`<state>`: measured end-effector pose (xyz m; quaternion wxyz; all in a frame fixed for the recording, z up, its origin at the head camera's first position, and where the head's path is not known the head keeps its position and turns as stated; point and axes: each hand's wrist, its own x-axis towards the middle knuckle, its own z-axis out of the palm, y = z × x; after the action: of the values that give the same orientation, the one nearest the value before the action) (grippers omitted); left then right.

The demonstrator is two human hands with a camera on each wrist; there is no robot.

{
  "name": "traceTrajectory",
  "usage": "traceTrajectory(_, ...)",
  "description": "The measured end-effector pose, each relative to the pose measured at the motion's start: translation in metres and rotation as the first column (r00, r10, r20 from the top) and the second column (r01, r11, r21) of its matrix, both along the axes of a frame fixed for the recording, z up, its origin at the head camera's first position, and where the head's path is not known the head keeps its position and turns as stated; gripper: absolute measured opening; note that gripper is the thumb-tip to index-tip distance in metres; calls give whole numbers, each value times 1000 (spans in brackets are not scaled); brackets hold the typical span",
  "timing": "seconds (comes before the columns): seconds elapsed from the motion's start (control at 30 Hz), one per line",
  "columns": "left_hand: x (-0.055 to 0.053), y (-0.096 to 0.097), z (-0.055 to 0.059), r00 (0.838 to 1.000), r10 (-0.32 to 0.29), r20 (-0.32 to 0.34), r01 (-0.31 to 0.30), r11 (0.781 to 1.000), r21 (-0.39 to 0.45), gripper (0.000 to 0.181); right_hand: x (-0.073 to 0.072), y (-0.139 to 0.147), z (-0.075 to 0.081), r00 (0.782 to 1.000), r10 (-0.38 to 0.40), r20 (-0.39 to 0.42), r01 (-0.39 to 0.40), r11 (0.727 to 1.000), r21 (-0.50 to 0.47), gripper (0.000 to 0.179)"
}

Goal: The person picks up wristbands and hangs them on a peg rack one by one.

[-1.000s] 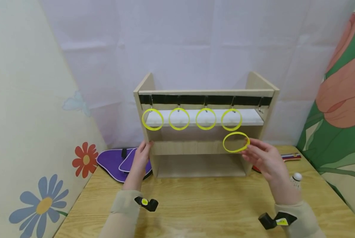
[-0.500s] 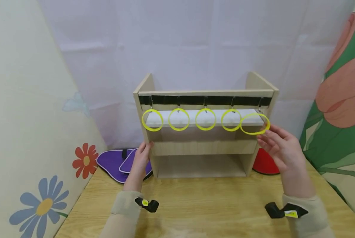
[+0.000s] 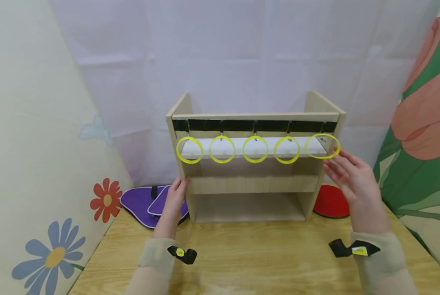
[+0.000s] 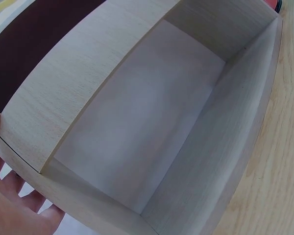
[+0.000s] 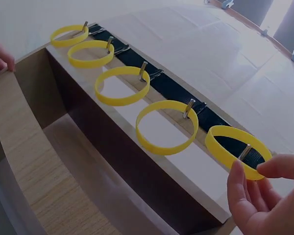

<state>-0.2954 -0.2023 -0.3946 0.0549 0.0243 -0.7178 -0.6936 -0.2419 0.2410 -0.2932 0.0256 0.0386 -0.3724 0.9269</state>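
My left hand grips the left side panel of a pale wooden shelf, thumb at the front edge and fingers outside. My right hand pinches a yellow ring by its near edge, between thumb and fingertips. This ring surrounds the tip of the rightmost metal hook in the right wrist view, tilted rather than hanging. Several other yellow rings hang in a row from hooks along the black strip under the shelf's top board.
Purple paddle cases lie on the wooden table left of the shelf. A red table tennis paddle lies at its right, partly behind it. A pale cloth hangs behind.
My right hand has carried the yellow ring up and right, from below the fourth hook to the rightmost hook. My left hand has stayed on the side panel.
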Motion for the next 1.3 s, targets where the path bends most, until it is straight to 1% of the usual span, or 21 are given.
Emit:
traceTrajectory(0.17, 0, -1, -1, 1000, 4, -5, -4, 1000, 1, 49, -6, 2, -2, 999, -7, 42, 7, 1000, 1, 16)
traceTrajectory(0.27, 0, -1, -2, 1000, 0, -4, 0, 1000, 1, 49, -8, 4, -4, 999, -10, 54, 9, 1000, 10, 16)
traceTrajectory(0.47, -1, 1, 1, 1000, -8, -8, 8, 1000, 7, 49, -12, 8, -6, 997, -18, 75, 12, 997, 70, 15)
traceTrajectory(0.6, -1, 2, -1, 1000, -14, 4, 14, 1000, 12, 50, -13, 8, -8, 995, -27, 100, 17, 994, 106, 14)
traceTrajectory(0.83, -1, 0, -2, 1000, 4, 8, -4, 1000, 2, 52, -15, 6, -13, 996, -24, 86, 11, 989, 146, 13)
traceTrajectory(1.03, -1, 1, -2, 1000, 1, -4, -1, 1000, -10, 48, -13, 7, -16, 997, -8, 78, -3, 991, 132, 14)
traceTrajectory(1.13, -1, 2, -1, 1000, 2, -10, -2, 1000, -1, 48, -13, 8, -19, 998, -1, 65, -7, 991, 132, 14)
traceTrajectory(1.3, 1, 1, -2, 1000, 19, -3, -19, 1000, 6, 49, -12, 8, -26, 998, -5, 62, -6, 986, 167, 13)
